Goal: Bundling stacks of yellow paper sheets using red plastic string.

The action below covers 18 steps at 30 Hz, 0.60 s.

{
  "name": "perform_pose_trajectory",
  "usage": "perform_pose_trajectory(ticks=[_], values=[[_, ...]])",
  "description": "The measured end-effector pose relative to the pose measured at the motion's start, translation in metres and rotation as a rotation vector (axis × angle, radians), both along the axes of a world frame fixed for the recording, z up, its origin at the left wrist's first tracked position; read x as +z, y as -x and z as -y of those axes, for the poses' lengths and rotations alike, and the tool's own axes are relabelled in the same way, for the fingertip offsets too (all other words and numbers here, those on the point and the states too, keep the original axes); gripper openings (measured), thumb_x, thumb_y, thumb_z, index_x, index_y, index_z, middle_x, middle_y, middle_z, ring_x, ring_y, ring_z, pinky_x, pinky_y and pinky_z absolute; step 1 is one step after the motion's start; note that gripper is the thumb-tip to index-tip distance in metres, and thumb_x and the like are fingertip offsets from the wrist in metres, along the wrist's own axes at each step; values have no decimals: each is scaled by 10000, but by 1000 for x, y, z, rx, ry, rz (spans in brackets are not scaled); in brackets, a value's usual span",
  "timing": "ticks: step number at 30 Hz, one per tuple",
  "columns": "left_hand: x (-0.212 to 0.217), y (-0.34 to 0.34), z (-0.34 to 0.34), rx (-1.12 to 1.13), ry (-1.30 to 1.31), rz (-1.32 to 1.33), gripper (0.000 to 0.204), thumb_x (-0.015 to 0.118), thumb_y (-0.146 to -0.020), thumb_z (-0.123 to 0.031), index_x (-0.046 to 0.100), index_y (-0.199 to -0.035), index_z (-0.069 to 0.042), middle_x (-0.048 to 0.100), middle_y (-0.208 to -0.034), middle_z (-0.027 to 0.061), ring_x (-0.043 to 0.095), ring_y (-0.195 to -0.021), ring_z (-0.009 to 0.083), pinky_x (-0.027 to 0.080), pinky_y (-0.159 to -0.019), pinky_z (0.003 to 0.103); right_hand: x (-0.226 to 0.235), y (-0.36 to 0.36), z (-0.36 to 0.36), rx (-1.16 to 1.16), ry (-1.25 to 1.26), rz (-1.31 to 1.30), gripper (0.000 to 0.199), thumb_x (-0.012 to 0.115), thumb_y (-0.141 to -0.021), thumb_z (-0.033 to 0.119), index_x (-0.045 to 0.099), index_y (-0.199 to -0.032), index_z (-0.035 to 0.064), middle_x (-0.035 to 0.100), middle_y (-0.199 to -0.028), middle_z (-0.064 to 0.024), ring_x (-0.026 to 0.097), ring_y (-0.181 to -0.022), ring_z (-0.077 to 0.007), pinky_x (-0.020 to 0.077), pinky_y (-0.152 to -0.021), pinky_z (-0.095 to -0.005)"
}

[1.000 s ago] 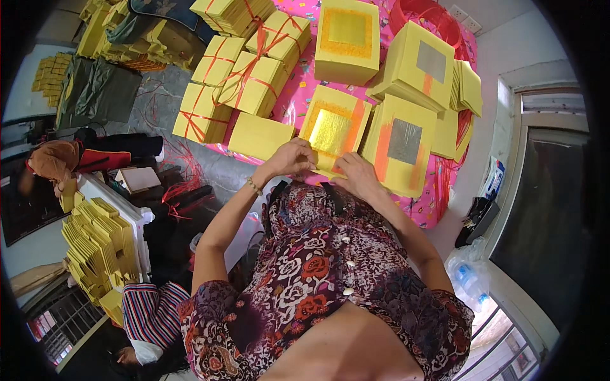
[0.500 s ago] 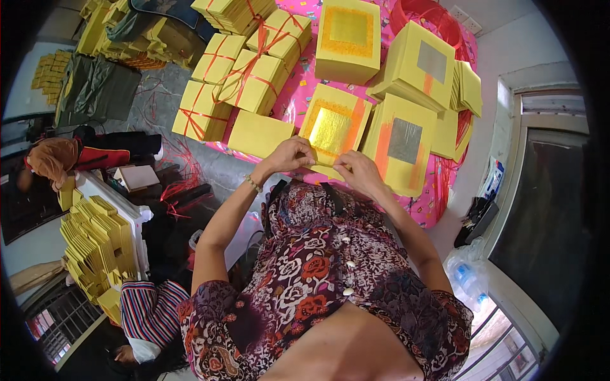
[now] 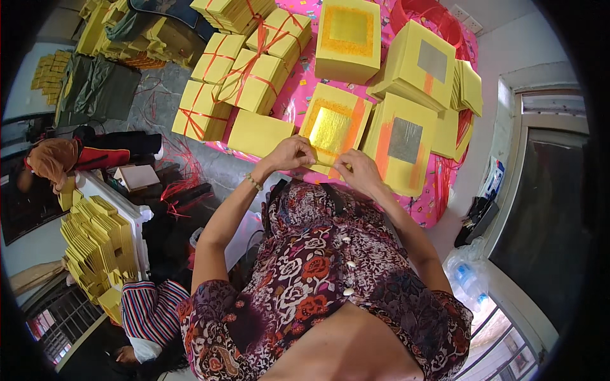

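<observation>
In the head view, covered in pink patterned cloth (image 3: 297,99), the tabletop (image 3: 424,206) ahead of the left hand (image 3: 295,156) and the right hand (image 3: 357,170). Far left of the left hand, grey floor (image 3: 164,81) strewn with red strands (image 3: 181,189), then a person in brown (image 3: 56,159) and a striped sleeve (image 3: 152,306) beside piles of yellow folded paper (image 3: 98,244). Well right of the right hand, a white wall (image 3: 508,51) and a dark door panel (image 3: 540,203). Between the hands and reaching beyond them, near the tabletop's close edge, a yellow sheet (image 3: 337,124) with a gold foil square (image 3: 327,130), held along its near edge by both, each in a tight pinch. Just right of the right hand, a silver-foiled stack (image 3: 400,143); just left of the left hand, a plain yellow stack (image 3: 260,134), with ribbon-tied bundles (image 3: 251,76) beyond. Farther ahead, a gold-foiled stack (image 3: 346,47). For moving: a strip of pink cloth between plain yellow stack and yellow sheet, ahead of the left hand, and another along the tabletop's near edge, right of the right hand; only a narrow gap between yellow sheet and silver-foiled stack.
</observation>
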<state>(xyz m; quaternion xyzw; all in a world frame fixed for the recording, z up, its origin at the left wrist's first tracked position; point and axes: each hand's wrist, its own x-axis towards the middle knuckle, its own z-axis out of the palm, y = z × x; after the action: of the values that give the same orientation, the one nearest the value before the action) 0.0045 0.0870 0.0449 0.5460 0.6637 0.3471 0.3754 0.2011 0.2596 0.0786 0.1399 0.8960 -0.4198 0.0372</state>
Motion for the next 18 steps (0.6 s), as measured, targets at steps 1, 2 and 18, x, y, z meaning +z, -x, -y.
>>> perform_pose_trajectory(ticks=[1, 2, 18], values=[[0, 0, 0, 10, 18, 15, 117, 757, -759, -169, 717, -800, -67, 650, -812, 75, 607, -846, 259, 482, -806, 365, 1, -1, 2, 1, -18, -66, 165, 659, -854, 219, 671, -874, 56, 585, -797, -111, 594, -823, -303, 472, -726, -407], [-1, 0, 0, 21, 35, 28, 121, 759, -758, -171, 715, -800, -66, 651, -812, 75, 607, -846, 260, 481, -810, 368, 3, -1, 5, 3, -37, -134, 163, 671, -842, 220, 670, -884, 62, 580, -787, -111, 597, -825, -301, 477, -721, -407], [57, -49, -5, 424, -418, -490, 428, 700, -769, -180, 597, -1177, -99, 518, -1181, 151, 488, -1115, 376, 420, -958, 478, 22, 34, -29, -56, -7, -50, 234, 601, -908, 261, 635, -913, 29, 658, -824, -174, 643, -772, -373, 501, -663, -453]])
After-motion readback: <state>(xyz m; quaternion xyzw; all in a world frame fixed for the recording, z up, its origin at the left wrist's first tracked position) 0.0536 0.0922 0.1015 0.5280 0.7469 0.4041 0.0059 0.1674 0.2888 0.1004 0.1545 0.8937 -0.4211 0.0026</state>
